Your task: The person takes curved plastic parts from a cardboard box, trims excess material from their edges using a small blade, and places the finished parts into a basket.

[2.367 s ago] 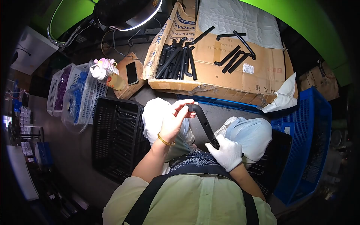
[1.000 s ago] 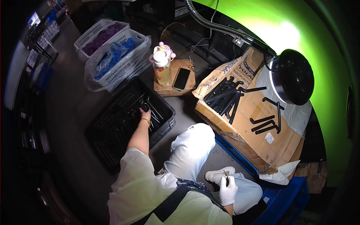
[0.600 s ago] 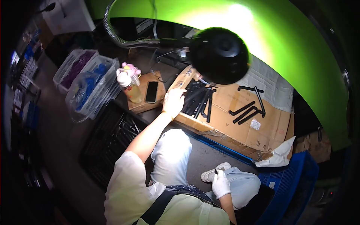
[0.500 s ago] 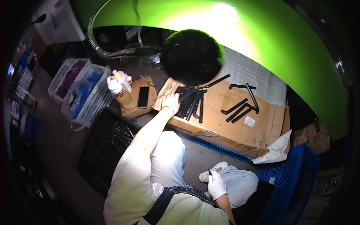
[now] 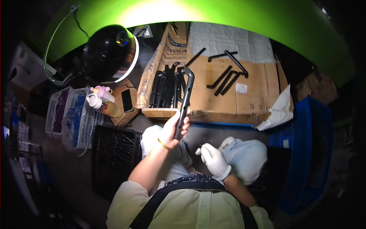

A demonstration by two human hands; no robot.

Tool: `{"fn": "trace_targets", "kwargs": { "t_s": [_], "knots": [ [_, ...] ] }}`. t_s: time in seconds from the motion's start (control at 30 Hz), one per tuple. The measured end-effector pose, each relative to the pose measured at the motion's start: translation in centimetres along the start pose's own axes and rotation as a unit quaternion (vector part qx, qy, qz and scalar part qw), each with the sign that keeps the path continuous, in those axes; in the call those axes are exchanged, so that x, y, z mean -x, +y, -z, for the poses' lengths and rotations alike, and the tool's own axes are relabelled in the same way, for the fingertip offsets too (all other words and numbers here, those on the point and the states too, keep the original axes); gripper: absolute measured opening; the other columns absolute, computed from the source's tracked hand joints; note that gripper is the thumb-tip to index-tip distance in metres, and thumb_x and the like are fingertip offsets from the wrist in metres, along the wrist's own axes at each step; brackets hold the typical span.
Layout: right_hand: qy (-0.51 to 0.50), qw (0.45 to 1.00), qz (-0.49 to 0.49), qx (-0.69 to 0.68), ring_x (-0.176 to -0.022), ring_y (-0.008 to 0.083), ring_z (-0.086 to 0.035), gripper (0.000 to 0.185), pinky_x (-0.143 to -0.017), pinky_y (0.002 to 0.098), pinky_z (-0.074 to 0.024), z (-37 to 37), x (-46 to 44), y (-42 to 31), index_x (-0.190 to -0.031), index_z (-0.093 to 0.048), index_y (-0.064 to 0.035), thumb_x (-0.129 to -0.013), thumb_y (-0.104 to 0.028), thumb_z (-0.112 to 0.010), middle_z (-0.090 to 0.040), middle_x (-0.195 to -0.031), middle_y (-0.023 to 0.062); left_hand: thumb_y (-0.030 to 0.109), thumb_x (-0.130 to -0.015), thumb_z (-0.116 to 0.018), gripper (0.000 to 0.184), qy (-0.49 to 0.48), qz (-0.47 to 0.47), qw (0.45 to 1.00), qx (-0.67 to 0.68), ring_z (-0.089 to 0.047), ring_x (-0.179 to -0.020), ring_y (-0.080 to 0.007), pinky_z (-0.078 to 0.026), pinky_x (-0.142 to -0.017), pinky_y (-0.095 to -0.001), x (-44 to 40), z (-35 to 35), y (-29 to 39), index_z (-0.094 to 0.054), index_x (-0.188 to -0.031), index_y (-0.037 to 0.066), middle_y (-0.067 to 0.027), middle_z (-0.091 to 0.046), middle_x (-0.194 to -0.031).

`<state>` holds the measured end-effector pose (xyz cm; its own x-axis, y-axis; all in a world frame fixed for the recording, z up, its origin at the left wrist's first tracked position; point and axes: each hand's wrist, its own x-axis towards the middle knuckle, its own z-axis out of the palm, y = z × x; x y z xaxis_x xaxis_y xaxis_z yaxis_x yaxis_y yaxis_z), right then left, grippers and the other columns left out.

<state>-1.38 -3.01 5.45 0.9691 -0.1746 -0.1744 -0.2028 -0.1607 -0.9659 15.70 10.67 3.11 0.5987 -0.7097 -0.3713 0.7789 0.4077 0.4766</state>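
My bare left hand (image 5: 172,131), with a yellow band at the wrist, is wrapped round a long black part with a bent end (image 5: 183,100). Holes show along its side, and it tilts upward in front of the cardboard. In a white glove, my right hand (image 5: 214,160) is closed above my lap on a thin dark pointed tool (image 5: 200,145); only its tip shows. A pile of similar black parts (image 5: 163,88) lies at the left of the cardboard box top (image 5: 251,103). Several more black bent parts (image 5: 230,83) lie spread out to the right.
A black round lamp (image 5: 108,53) hangs at upper left. Below it are a bottle (image 5: 111,108), a phone (image 5: 127,100) and white baskets (image 5: 85,126). A black crate (image 5: 114,152) holding dark parts stands left of my legs; a blue crate (image 5: 305,152) stands at right.
My left hand has come back from the pile toward me with one black bent part in it. My right hand has risen slightly, still holding the thin tool. The view has shifted.
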Motion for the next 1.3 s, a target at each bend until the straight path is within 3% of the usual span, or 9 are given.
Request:
{"fn": "trace_targets", "kwargs": {
  "t_s": [0.07,0.23,0.67,0.73,0.93,1.03,1.13,1.23,1.3],
  "knots": [
    [-0.004,0.998,0.029,0.058,-0.079,0.0365,-0.065,0.016,-0.067,0.0409,-0.0491,0.0,0.0,-2.3,-0.093,-0.060,-0.0024,-0.095,-0.015,-0.051,-0.065,-0.082,0.0164,0.043,-0.102,-0.040,0.043,0.002,-0.024,1.000,0.002,-0.043,-0.064,-0.0072,-0.040,-0.056,-0.0224,1.5,-1.5,-3.0,-0.051,-0.123,0.007,0.0016,-0.050,-0.078],
    [0.017,0.964,0.207,0.168,-0.077,0.0373,-0.064,0.015,-0.064,0.0420,-0.0496,-1.1,1.3,-1.3,-0.094,-0.060,-0.0032,-0.094,-0.016,-0.052,-0.063,-0.078,0.0168,0.042,-0.103,-0.036,0.053,-0.030,-0.036,0.995,-0.087,-0.044,-0.064,-0.0057,-0.038,-0.060,-0.0200,4.2,-4.2,-5.3,-0.042,-0.138,0.003,0.0019,-0.049,-0.074],
    [-0.020,0.967,0.167,0.189,-0.073,0.0412,-0.062,0.016,-0.060,0.0458,-0.0484,-1.0,2.7,-1.8,-0.095,-0.059,-0.0036,-0.094,-0.018,-0.052,-0.062,-0.078,0.0206,0.043,-0.102,-0.039,0.056,-0.014,-0.042,0.979,-0.198,-0.043,-0.063,-0.0036,-0.037,-0.060,-0.0183,5.6,-5.5,-5.7,-0.041,-0.138,0.000,0.0041,-0.050,-0.075],
    [-0.032,0.982,0.114,0.150,-0.073,0.0417,-0.061,0.016,-0.060,0.0461,-0.0482,-1.1,2.8,-2.2,-0.095,-0.059,-0.0033,-0.094,-0.018,-0.052,-0.062,-0.079,0.0210,0.039,-0.101,-0.041,0.050,-0.013,-0.051,0.984,-0.172,-0.044,-0.064,-0.0036,-0.037,-0.060,-0.0180,5.7,-5.3,-5.9,-0.046,-0.136,0.002,0.0042,-0.052,-0.076],
    [0.005,0.979,0.144,0.143,-0.072,0.0421,-0.061,0.017,-0.060,0.0474,-0.0472,-1.9,3.0,-1.8,-0.093,-0.059,-0.0030,-0.095,-0.018,-0.052,-0.061,-0.078,0.0219,0.038,-0.100,-0.044,0.047,0.017,-0.053,0.989,-0.138,-0.043,-0.064,-0.0037,-0.036,-0.060,-0.0179,5.8,-4.7,-6.7,-0.050,-0.133,0.004,0.0046,-0.051,-0.075],
    [0.014,0.985,0.115,0.128,-0.073,0.0426,-0.061,0.018,-0.060,0.0473,-0.0467,-2.4,3.0,-1.3,-0.094,-0.059,-0.0027,-0.095,-0.019,-0.052,-0.061,-0.077,0.0225,0.039,-0.100,-0.044,0.047,0.027,-0.052,0.989,-0.134,-0.043,-0.063,-0.0037,-0.036,-0.059,-0.0180,5.8,-4.5,-6.9,-0.051,-0.132,0.005,0.0046,-0.051,-0.075],
    [0.015,0.997,0.023,0.077,-0.076,0.0429,-0.060,0.019,-0.060,0.0472,-0.0466,-2.6,3.0,-1.0,-0.095,-0.059,-0.0022,-0.095,-0.020,-0.051,-0.061,-0.079,0.0235,0.038,-0.103,-0.038,0.047,0.037,-0.053,0.989,-0.132,-0.042,-0.061,-0.0051,-0.037,-0.059,-0.0195,5.8,-4.2,-7.0,-0.048,-0.134,0.005,0.0040,-0.048,-0.072],
    [0.029,0.996,0.027,0.079,-0.072,0.0416,-0.061,0.020,-0.058,0.0454,-0.0468,-3.0,3.0,-1.0,-0.094,-0.058,-0.0022,-0.096,-0.020,-0.050,-0.061,-0.077,0.0226,0.038,-0.104,-0.035,0.047,0.039,-0.058,0.990,-0.119,-0.041,-0.061,-0.0059,-0.037,-0.060,-0.0207,5.6,-4.3,-7.0,-0.046,-0.135,0.005,0.0037,-0.046,-0.070],
    [0.058,0.997,0.024,0.044,-0.066,0.0303,-0.060,0.014,-0.058,0.0386,-0.0462,-3.4,3.4,-0.4,-0.094,-0.056,-0.0005,-0.094,-0.014,-0.053,-0.060,-0.076,0.0153,0.037,-0.103,-0.036,0.046,0.030,-0.061,0.993,-0.094,-0.042,-0.063,-0.0058,-0.037,-0.061,-0.0202,5.6,-4.3,-7.0,-0.047,-0.135,0.006,0.0037,-0.047,-0.072]
  ]
}}
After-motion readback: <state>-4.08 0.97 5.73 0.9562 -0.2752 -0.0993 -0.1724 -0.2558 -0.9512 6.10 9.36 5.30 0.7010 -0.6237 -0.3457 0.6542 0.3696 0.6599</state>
